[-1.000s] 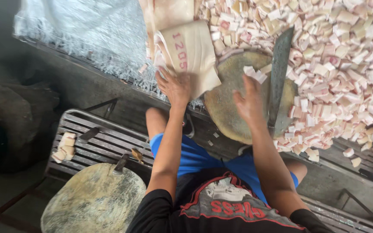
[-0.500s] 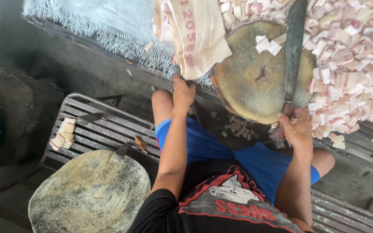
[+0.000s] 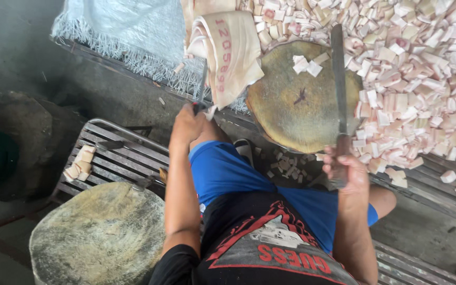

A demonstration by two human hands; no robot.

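Note:
My right hand (image 3: 345, 170) grips the handle of a long knife (image 3: 338, 68), and its blade lies across a round wooden chopping block (image 3: 291, 111). A few pale cut cubes (image 3: 307, 63) rest on the block. My left hand (image 3: 187, 124) is closed on a thin metal tool (image 3: 202, 84) whose tip reaches a folded slab of pale meat with skin (image 3: 228, 53) hanging at the block's left. A large heap of cut pale cubes (image 3: 418, 68) covers the surface behind and right of the block.
A second round wooden block (image 3: 98, 237) stands at lower left beside my leg. A slatted metal bench (image 3: 114, 158) holds a few pale pieces (image 3: 80, 163). A white woven sack (image 3: 122, 31) lies at the back left. Small scraps (image 3: 286, 166) sit under the block.
My left hand has taken hold of the thin tool near the meat slab. My right hand stays on the knife handle. The view has shifted slightly to the left.

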